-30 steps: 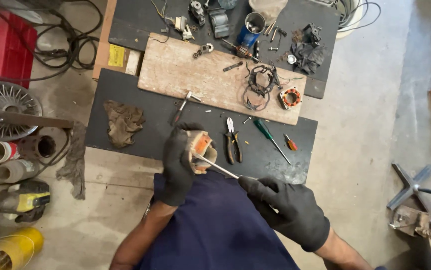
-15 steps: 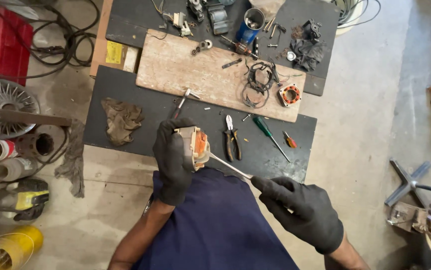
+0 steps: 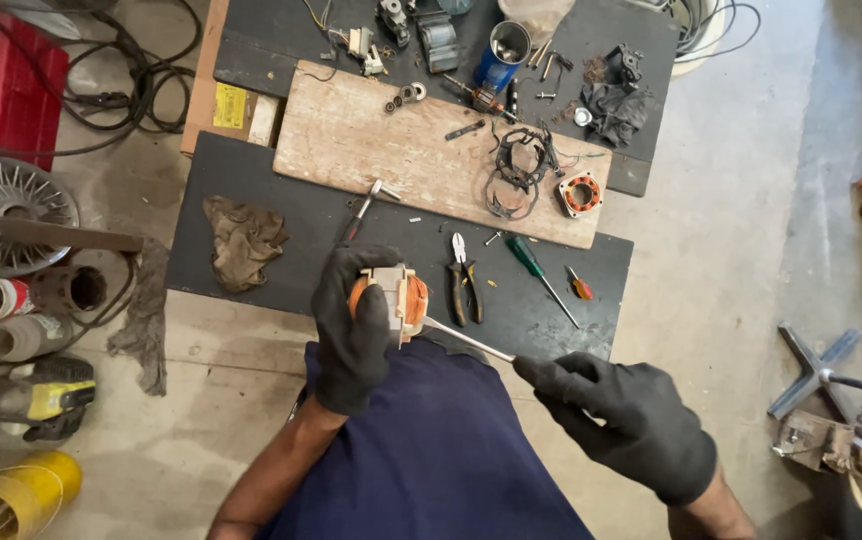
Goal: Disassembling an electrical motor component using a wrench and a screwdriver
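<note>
Near the black board's front edge, the left hand (image 3: pixel 354 335) grips the motor stator (image 3: pixel 396 300) firmly while the right hand (image 3: pixel 623 420), fisted around the screwdriver (image 3: pixel 469 342), should probably pry gently.

My left hand (image 3: pixel 353 330), in a black glove, wraps around a pale motor core with orange windings (image 3: pixel 396 300). My right hand (image 3: pixel 623 418), gloved too, grips a thin metal rod (image 3: pixel 469 340) whose tip meets the core. Just beyond my left fingers lie pliers (image 3: pixel 465 282) and a green screwdriver (image 3: pixel 539 272) on the dark board (image 3: pixel 281 200).
</note>
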